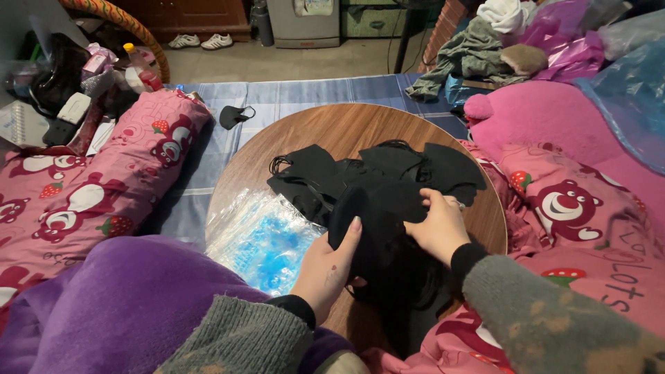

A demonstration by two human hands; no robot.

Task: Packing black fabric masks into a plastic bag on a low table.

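Holding one black face mask (pixel 377 211) w/ both hands near the front edge of the round wooden table (pixel 332 128): I see left hand (pixel 329 266) pinched on its side, right hand (pixel 438 228) clamped on top. Step, I judge: sorting from mask pile (pixel 374 170). Next calls for a firm grip while lifting it clear of the pile.

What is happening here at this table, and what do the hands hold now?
A person sits at a round wooden table and handles black face masks. Both hands grip one stack of black masks: the left hand holds it from below, and the right hand presses on top. More black masks lie spread on the table behind. A pile of clear plastic bags lies to the left. One single mask lies on the blue cloth.
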